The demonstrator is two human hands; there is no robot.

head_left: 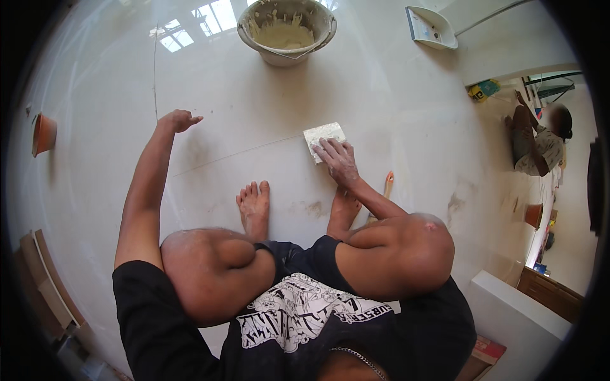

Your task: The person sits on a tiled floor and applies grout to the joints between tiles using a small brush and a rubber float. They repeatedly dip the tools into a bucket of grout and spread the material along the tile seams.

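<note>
Under the fingers of my right hand [337, 160] is a pale, flat, square-edged sponge [323, 131], pressed on the glossy light floor tiles just ahead of my right foot. Whitish residue coats those fingers. My left hand [180, 120] hovers over the floor at the left, away from any tool. Its fingers are curled in, one digit points out to the right, and nothing shows in it. Beside my right foot lies a brush [388, 185] with an orange-tipped handle, partly hidden by my forearm and leg. Ahead stands a grey bucket [244, 38] containing a cream-coloured mix.
An orange pot [44, 134] stands at the far left. A white dustpan [436, 33] lies at the back right. To the right, another person [540, 143] squats near a yellow-green bag [484, 90]. A low white ledge [518, 317] is close on my right. Dark smudges mark the floor.
</note>
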